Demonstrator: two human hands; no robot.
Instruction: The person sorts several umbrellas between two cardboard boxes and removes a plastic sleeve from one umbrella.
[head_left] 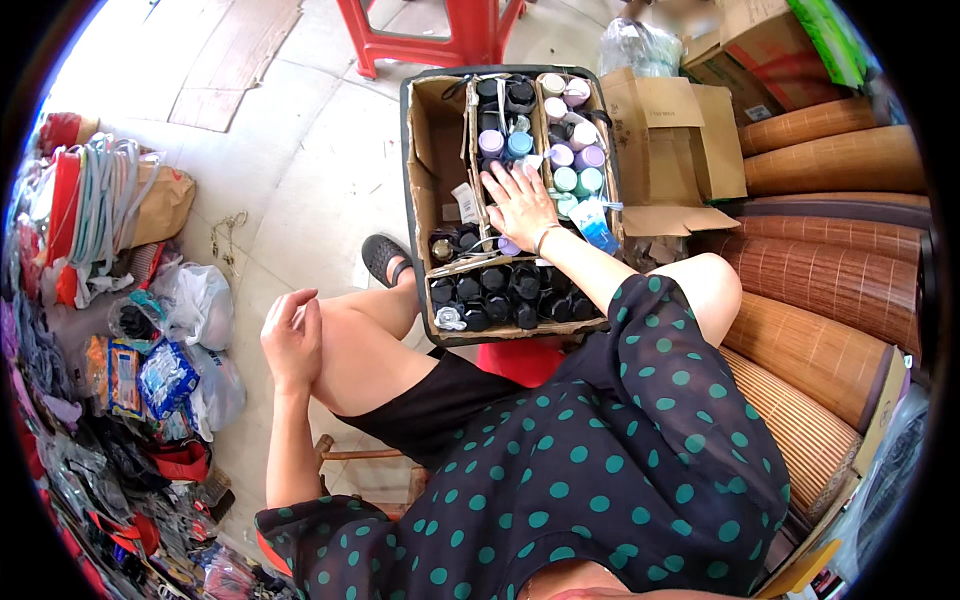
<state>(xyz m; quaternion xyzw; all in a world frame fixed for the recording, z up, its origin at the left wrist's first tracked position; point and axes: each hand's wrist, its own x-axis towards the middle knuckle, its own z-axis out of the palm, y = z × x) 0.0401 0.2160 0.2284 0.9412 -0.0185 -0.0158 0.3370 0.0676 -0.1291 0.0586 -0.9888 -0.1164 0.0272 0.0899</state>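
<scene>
Standing upright, pastel-topped cylinders

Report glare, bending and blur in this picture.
In the head view, glare whitens the upper left beside the flat cardboard; rolled mats bend near the right rim; corners are black; one patch at upper right is blurred; the right hand looks fairly sharp.

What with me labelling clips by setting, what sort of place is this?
Probably a shop or stockroom: rolled slatted mats line the right, packaged goods crowd the left, and a divided bin holds upright items with black or pastel tops.
</scene>
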